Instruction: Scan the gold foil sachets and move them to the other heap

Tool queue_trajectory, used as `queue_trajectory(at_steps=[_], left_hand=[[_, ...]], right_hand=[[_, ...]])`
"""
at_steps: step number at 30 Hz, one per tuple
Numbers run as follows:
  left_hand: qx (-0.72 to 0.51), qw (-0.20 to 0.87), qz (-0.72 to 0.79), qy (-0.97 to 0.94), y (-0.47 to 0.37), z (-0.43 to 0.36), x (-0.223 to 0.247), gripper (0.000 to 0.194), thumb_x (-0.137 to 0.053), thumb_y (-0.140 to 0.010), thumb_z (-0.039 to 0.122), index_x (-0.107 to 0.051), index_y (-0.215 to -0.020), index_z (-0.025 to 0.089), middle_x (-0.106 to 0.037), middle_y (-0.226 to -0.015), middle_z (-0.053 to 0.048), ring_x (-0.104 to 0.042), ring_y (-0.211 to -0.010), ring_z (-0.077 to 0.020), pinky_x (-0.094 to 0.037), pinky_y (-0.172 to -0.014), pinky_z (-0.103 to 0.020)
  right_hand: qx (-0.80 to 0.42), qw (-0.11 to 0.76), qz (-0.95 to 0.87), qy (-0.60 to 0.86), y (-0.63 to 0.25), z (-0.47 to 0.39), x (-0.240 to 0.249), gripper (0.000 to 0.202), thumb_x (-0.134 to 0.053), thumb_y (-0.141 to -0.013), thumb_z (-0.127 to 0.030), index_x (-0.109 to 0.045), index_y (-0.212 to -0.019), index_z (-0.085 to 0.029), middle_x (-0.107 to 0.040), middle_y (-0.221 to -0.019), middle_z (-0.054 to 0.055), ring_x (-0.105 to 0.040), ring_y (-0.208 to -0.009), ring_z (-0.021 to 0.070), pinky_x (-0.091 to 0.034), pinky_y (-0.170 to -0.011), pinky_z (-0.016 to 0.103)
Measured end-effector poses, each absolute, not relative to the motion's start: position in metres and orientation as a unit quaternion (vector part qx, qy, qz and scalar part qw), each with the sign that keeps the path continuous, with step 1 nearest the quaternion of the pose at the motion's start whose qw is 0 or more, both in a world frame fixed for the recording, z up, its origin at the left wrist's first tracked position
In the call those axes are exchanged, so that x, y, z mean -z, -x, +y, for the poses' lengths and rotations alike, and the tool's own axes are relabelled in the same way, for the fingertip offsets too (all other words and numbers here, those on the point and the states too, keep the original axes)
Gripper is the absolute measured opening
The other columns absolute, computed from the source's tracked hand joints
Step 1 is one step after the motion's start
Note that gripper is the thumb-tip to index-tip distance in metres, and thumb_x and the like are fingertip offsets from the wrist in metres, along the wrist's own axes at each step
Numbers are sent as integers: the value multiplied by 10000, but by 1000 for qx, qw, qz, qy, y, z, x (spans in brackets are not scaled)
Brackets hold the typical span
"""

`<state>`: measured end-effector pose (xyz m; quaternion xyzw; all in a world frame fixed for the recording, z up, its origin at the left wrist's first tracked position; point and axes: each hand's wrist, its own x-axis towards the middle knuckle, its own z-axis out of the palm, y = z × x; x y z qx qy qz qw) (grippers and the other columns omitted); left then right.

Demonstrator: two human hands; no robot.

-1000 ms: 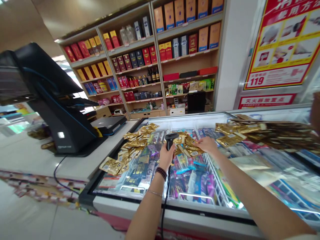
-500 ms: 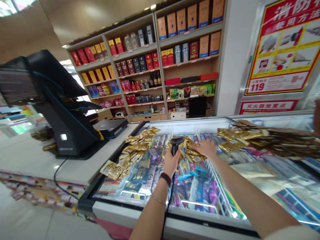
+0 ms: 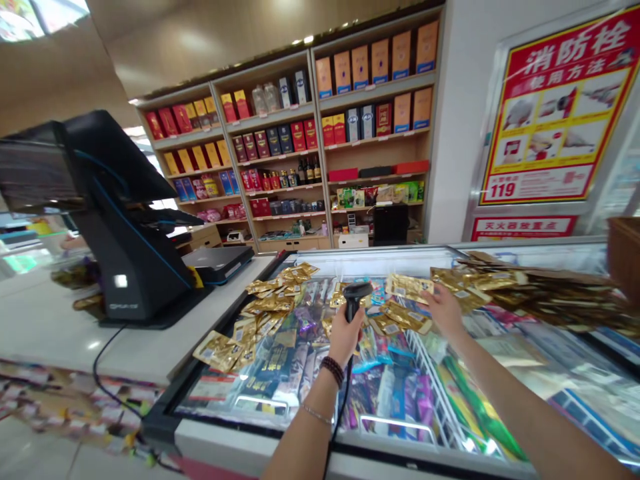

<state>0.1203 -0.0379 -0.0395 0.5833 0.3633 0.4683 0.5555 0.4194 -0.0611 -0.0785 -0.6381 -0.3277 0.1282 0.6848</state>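
My left hand (image 3: 345, 335) is closed round the handle of a black barcode scanner (image 3: 357, 291), above the glass-topped freezer (image 3: 225, 427). To its right, my right hand (image 3: 444, 311) pinches the right end of a gold packet (image 3: 407, 287), raised over the glass. Below that packet lie other gold packets (image 3: 400, 317) close to the scanner. A loose group of gold packets (image 3: 270, 303) is spread along the left side of the glass. Farther right sits a large pile of gold and brown packets (image 3: 545, 283). The scanner's cord runs down beside my left wrist.
At the left a black register terminal (image 3: 145, 267) and a flat black scale (image 3: 217, 261) stand on a white counter (image 3: 200, 333). A brown basket (image 3: 623, 267) is at the right edge. Shelves of boxes line the back wall.
My right hand has lifted a gold packet from the middle group and moved right with it. My left hand still holds the scanner. The camera view has shifted slightly.
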Motion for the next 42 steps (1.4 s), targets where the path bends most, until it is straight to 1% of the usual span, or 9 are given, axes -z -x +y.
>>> queue_trajectory(at_steps=[2, 5, 8, 12, 15, 21, 29, 33, 42], left_hand=[[-468, 571, 337, -584, -124, -41, 38, 616, -996, -843, 748, -619, -889, 262, -633, -665, 67, -536, -432, -98, -366, -461, -230], [-460, 599, 302, -583, -132, -49, 39, 689, -1009, -797, 821, -620, -885, 260, -649, -696, 59, -537, -430, -90, -365, -452, -234], [-437, 612, 291, -592, -141, -56, 42, 665, -1017, -821, 799, -639, -916, 260, -643, -692, 63, -539, -422, -96, -354, -446, -242], [-401, 605, 301, -619, -146, -61, 47, 607, -1031, -863, 711, -618, -899, 267, -593, -640, 86, -536, -416, -104, -346, -448, -243], [-394, 604, 304, -623, -146, -60, 50, 603, -1022, -871, 714, -617, -907, 268, -591, -640, 89, -534, -416, -105, -348, -451, -242], [-413, 597, 298, -619, -147, -60, 53, 626, -978, -880, 784, -615, -904, 275, -574, -616, 92, -511, -417, -106, -346, -462, -254], [-414, 590, 291, -629, -147, -59, 56, 684, -950, -861, 867, -586, -887, 288, -592, -618, 79, -515, -435, -116, -369, -468, -254], [-409, 594, 289, -630, -146, -59, 55, 677, -940, -852, 863, -581, -888, 289, -600, -640, 74, -518, -435, -112, -373, -467, -263], [-406, 585, 295, -636, -144, -61, 50, 691, -932, -798, 883, -595, -873, 284, -578, -602, 85, -509, -411, -107, -354, -460, -257]], right_hand=[[-189, 734, -291, 584, -424, -71, 83, 466, -928, -774, -604, -685, -1065, -333, -799, -795, 4, -896, -827, 384, -799, -916, 623], [-202, 755, -271, 561, -423, -80, 84, 527, -970, -712, -624, -662, -1028, -336, -777, -799, -4, -913, -866, 393, -805, -977, 641], [-206, 756, -274, 557, -420, -81, 82, 546, -984, -687, -641, -669, -1011, -335, -797, -812, -1, -914, -878, 395, -802, -1017, 662], [-199, 748, -284, 565, -419, -80, 80, 565, -975, -727, -709, -704, -1037, -323, -816, -818, 13, -925, -965, 423, -802, -1012, 686], [-200, 748, -282, 567, -419, -81, 81, 573, -982, -734, -714, -705, -1037, -315, -836, -855, 36, -934, -1033, 441, -798, -1026, 673], [-204, 750, -279, 564, -417, -82, 80, 558, -980, -751, -723, -714, -1041, -327, -879, -863, 30, -938, -972, 433, -784, -1076, 721], [-196, 744, -286, 571, -418, -81, 84, 581, -960, -771, -735, -745, -1109, -314, -865, -889, 42, -938, -1031, 448, -797, -1054, 709], [-196, 754, -281, 560, -420, -79, 89, 620, -967, -712, -749, -714, -1076, -315, -858, -894, 57, -931, -999, 445, -791, -1046, 720], [-188, 764, -280, 550, -419, -79, 89, 732, -981, -599, -814, -682, -1059, -329, -856, -862, 29, -913, -901, 414, -796, -1034, 716]])
